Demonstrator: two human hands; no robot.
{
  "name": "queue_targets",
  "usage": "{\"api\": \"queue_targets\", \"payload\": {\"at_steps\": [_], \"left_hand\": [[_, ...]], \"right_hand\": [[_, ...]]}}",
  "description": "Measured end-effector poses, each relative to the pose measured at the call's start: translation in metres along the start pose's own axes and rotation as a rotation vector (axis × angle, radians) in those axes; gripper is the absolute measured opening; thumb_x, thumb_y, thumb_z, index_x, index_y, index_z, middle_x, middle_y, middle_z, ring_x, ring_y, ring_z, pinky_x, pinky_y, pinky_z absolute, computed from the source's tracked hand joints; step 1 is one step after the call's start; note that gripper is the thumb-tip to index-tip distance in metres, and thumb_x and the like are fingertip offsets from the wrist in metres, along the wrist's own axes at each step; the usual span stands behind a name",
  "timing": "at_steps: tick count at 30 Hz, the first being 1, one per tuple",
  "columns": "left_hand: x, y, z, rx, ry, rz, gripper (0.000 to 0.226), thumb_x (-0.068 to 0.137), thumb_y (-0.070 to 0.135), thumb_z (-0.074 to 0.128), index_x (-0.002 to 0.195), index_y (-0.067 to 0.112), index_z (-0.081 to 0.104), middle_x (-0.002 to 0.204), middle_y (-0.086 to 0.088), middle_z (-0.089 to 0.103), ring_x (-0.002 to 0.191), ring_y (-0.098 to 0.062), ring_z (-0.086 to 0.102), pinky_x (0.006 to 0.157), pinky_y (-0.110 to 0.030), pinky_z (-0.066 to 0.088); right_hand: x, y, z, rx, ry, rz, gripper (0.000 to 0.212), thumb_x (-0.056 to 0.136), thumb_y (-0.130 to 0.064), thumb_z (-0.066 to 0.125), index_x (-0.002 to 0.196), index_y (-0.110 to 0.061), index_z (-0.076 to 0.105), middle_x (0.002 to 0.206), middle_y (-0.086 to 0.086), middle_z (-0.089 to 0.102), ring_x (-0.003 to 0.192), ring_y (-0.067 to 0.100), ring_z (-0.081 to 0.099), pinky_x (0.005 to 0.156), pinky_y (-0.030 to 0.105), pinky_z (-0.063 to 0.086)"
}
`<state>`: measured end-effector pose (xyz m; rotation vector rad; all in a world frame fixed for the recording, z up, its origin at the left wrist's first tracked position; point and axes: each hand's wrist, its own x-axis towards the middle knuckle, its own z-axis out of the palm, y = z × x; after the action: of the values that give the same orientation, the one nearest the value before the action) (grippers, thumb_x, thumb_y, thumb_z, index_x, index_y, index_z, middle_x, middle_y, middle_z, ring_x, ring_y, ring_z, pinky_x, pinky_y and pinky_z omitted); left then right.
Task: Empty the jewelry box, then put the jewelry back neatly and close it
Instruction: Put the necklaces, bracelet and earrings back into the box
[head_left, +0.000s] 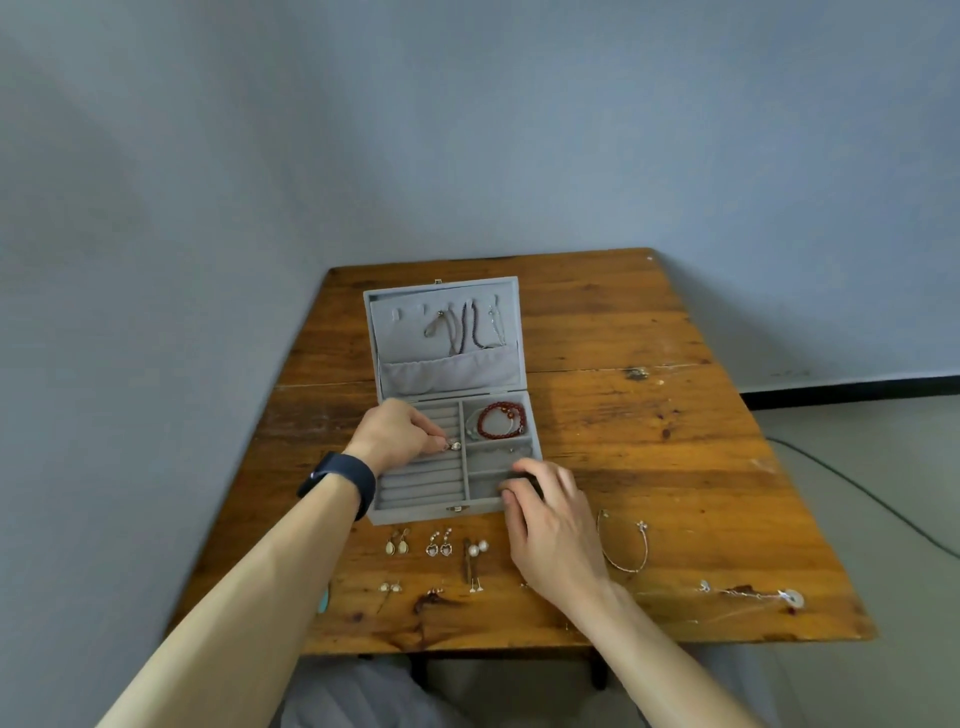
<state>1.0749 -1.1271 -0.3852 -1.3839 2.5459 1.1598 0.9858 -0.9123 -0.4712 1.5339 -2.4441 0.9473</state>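
Observation:
The grey jewelry box (415, 512) lies open on the wooden table (649, 441), its lid upright with several necklaces (465, 325) hanging inside. My left hand (397, 434) pinches a small ring (455, 445) over the ring rolls on the box's left side. My right hand (550, 514) rests on the box's front right corner, fingertips curled on the rim. A red bead bracelet (501, 418) lies in the back right compartment. Several pairs of earrings (439, 543) are laid out on the table in front of the box.
A thin silver bangle (623, 543) and a chain with a pendant (753, 592) lie on the table to the right. A wall stands close behind and to the left. A dark cable (857, 493) runs across the floor at right.

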Motion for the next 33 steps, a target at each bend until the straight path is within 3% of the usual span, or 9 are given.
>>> {"api": "queue_targets", "payload": {"at_steps": [5,11,19,29,33], "left_hand": [[0.0,-0.007,0.0,-0.025,-0.02,-0.012,0.01,0.083,0.026,0.081,0.093,0.023,0.08,0.099,0.004,0.074,0.1,-0.011,0.063,0.091,-0.028,0.048],[-0.008,-0.003,0.009,0.117,0.118,0.074,0.007,0.086,0.03,0.077,0.093,0.032,0.077,0.097,0.01,0.073,0.092,-0.008,0.065,0.087,-0.031,0.056],[-0.026,-0.005,0.032,0.283,0.312,0.169,0.021,0.097,0.037,0.062,0.114,0.032,0.073,0.108,0.008,0.073,0.093,-0.012,0.067,0.076,-0.031,0.058],[-0.029,-0.007,0.034,0.283,0.316,0.271,0.03,0.101,0.034,0.053,0.127,0.029,0.065,0.116,0.003,0.069,0.102,-0.018,0.066,0.08,-0.037,0.059],[-0.03,-0.003,0.042,0.349,0.396,0.333,0.026,0.098,0.036,0.059,0.12,0.028,0.07,0.117,0.005,0.066,0.102,-0.018,0.065,0.075,-0.031,0.055]], "right_hand": [[-0.001,-0.001,0.001,-0.015,-0.001,0.007,0.031,0.103,-0.03,0.039,0.109,-0.018,0.067,0.128,-0.006,0.055,0.117,0.013,0.05,0.087,0.023,0.039],[-0.002,-0.001,0.002,-0.014,0.004,0.0,0.029,0.104,-0.029,0.041,0.108,-0.017,0.067,0.128,-0.006,0.054,0.117,0.013,0.049,0.087,0.023,0.04],[-0.002,0.0,0.002,-0.015,0.011,-0.004,0.031,0.104,-0.029,0.038,0.106,-0.017,0.067,0.128,-0.004,0.054,0.118,0.014,0.05,0.086,0.026,0.045],[-0.003,0.0,0.002,-0.022,-0.001,-0.004,0.033,0.104,-0.03,0.037,0.108,-0.017,0.067,0.129,-0.003,0.055,0.12,0.016,0.05,0.088,0.028,0.045],[-0.003,0.0,0.001,-0.02,0.004,-0.007,0.029,0.104,-0.028,0.04,0.107,-0.016,0.066,0.129,-0.002,0.055,0.12,0.017,0.05,0.089,0.029,0.045]]}}
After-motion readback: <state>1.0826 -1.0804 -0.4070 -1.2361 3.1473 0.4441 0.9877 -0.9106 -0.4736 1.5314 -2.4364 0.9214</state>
